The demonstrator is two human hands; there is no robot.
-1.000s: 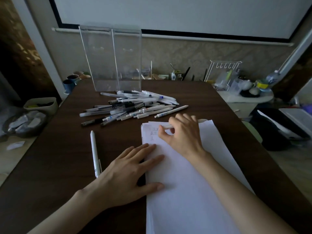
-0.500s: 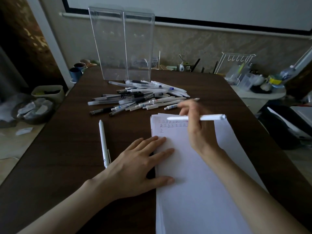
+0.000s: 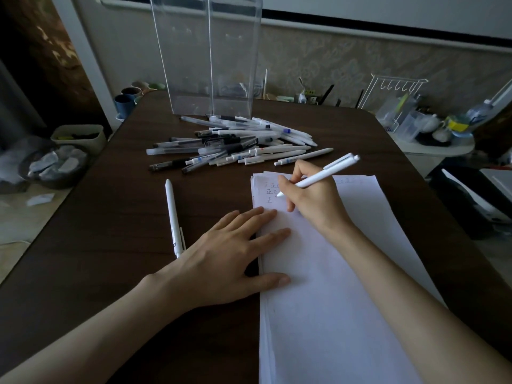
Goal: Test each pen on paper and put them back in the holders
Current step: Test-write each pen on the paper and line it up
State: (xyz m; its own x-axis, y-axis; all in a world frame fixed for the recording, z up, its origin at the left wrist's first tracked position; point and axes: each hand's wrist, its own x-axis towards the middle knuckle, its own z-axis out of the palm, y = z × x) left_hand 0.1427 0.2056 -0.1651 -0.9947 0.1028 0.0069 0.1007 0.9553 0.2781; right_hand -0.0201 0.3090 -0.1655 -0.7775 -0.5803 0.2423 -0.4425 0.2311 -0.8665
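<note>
1. Right hand [image 3: 313,200] reaches in from the lower right, fingers curled round a white pen [image 3: 318,176] in a writing grip, the tip down on the paper [image 3: 332,286] beside a few small written marks [image 3: 270,193], the barrel slanting up and to the right.
2. Left hand [image 3: 224,261] lies flat, fingers straight and spread, across the paper's left edge, holding nothing.
3. Just beside its knuckles, another white pen [image 3: 173,214] lies alone on the dark worktop [image 3: 97,231].
4. Farther back, a pile of pens [image 3: 232,145] sprawls in front of two tall clear holders [image 3: 210,56].
</note>
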